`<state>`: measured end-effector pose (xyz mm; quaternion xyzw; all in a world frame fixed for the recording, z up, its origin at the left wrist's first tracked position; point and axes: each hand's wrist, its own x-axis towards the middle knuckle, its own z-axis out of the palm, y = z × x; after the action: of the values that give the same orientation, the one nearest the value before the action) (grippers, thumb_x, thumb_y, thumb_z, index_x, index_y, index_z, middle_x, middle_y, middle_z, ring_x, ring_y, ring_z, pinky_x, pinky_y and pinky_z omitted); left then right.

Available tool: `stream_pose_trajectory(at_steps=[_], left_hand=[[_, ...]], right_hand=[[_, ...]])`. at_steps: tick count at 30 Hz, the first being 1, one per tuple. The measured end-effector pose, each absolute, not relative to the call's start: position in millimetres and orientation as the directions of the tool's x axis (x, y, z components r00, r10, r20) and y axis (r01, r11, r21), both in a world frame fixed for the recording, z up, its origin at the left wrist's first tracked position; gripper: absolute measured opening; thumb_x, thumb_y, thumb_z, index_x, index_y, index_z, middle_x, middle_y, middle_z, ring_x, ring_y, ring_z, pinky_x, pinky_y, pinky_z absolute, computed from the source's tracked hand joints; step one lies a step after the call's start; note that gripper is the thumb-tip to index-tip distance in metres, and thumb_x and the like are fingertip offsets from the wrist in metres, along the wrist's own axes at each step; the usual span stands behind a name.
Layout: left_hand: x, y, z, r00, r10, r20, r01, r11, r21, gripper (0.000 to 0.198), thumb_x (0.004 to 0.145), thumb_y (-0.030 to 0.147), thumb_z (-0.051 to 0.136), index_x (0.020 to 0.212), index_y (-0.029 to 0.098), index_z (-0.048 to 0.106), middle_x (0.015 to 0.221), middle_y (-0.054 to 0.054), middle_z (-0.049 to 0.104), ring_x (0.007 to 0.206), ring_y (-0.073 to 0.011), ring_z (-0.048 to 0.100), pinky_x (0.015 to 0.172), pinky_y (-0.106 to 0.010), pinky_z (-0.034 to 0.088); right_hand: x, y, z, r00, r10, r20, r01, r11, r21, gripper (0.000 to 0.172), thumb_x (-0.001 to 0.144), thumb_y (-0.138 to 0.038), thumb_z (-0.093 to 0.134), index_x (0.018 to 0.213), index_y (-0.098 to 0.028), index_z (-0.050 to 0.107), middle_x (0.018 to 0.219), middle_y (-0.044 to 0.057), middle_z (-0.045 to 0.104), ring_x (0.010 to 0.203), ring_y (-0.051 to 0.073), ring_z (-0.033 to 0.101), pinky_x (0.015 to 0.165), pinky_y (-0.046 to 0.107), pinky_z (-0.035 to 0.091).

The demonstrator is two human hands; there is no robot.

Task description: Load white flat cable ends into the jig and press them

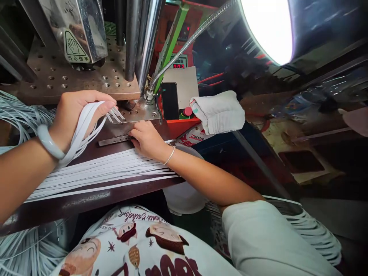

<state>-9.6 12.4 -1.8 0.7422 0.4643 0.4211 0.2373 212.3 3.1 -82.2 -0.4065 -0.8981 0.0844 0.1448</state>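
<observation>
My left hand (83, 111) is closed around a bundle of white flat cables (86, 119); their short ends stick out past the fingertips, below the edge of the drilled press plate (86, 82). To its right, my right hand (146, 140) has its fingers curled down at the end of a narrow metal bar (115, 140) with holes, lying on the dark table. What lies under those fingertips is hidden. Many more white cables (109, 165) lie side by side across the table, just in front of the bar and passing close to my right hand.
Steel columns (133, 42) and a press head with a warning label (76, 46) stand above my left hand. A phone (170, 100), a red button (188, 111), a folded white cloth (220, 111) and a bright lamp (268, 27) are at the right. Cable coils (313, 230) hang lower right.
</observation>
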Motion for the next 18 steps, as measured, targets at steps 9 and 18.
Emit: stream_pose_trajectory(at_steps=[9,18], left_hand=[[-12.5,12.1,-2.5,0.249,0.922,0.297,0.481,-0.384,0.788,0.042,0.093,0.053,0.063,0.104,0.015,0.078,0.108,-0.004,0.077,0.100,-0.0202,0.069,0.098,-0.034,0.055],[-4.6,13.3,-19.6,0.225,0.938,0.263,0.497,-0.343,0.797,0.035,0.085,0.053,0.068,0.092,0.021,0.080,0.100,-0.005,0.080,0.095,-0.0246,0.072,0.090,-0.035,0.058]], right_hand=[[201.6,-3.2,-80.0,-0.725,0.649,0.231,0.608,0.760,-0.228,0.024,0.101,-0.014,0.045,0.086,-0.018,0.063,0.089,0.009,0.064,0.088,0.023,0.050,0.081,0.036,0.037],[196.4,28.4,-74.4,-0.483,0.806,0.341,0.383,0.545,-0.746,0.060,0.076,-0.019,0.081,0.131,-0.017,0.056,0.131,0.011,0.066,0.112,0.023,0.064,0.096,0.036,0.052]])
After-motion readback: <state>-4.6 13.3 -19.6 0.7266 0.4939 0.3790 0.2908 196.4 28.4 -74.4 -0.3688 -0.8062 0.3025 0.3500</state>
